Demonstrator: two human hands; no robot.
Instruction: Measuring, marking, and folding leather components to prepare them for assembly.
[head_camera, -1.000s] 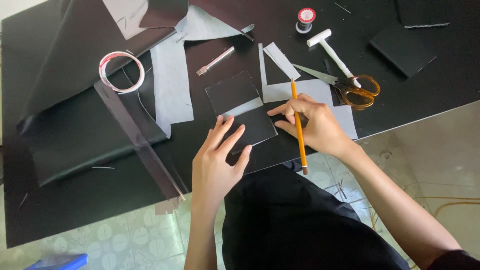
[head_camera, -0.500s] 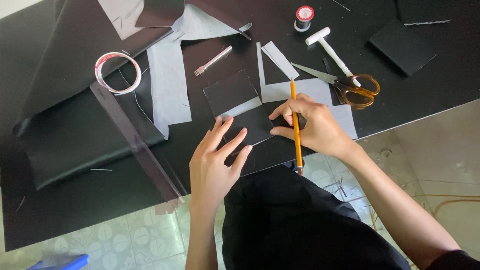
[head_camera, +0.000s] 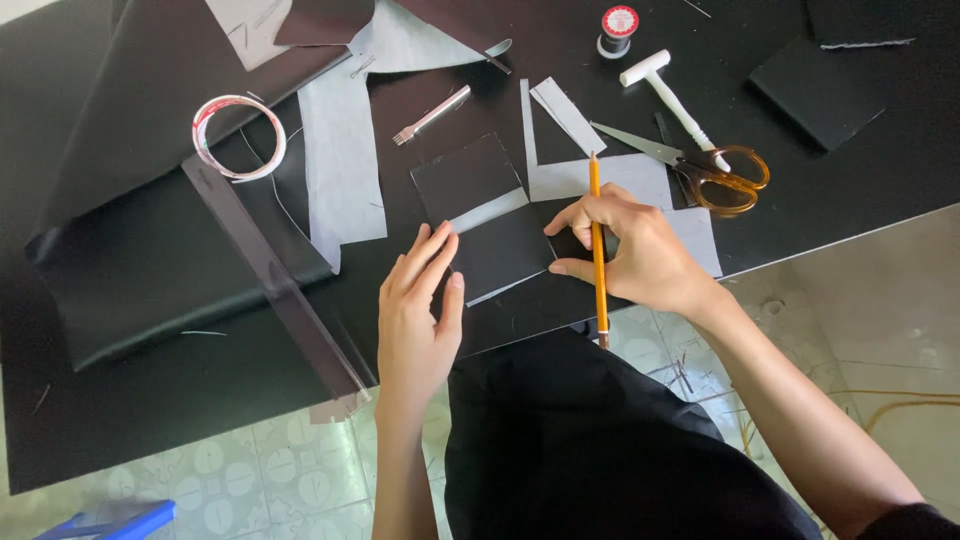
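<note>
The black leather square (head_camera: 497, 245) lies at the table's (head_camera: 150, 420) near edge; your left hand (head_camera: 418, 310) has slid flatter beside it, fingers spread, while your right hand (head_camera: 640, 255) stays closed around the pencil (head_camera: 597, 245), pinching the square's right edge near the scissors (head_camera: 715, 172)

Bright, even daylight; soft, faint shadows under the hands; mild sheen on the black table (head_camera: 880, 190); focus sharp throughout; slight wide-angle stretch at the edges.

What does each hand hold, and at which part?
The right hand holds a yellow wooden pencil around its middle. The left hand grips nothing; its fingers lie flat on a black square leather piece.
</note>
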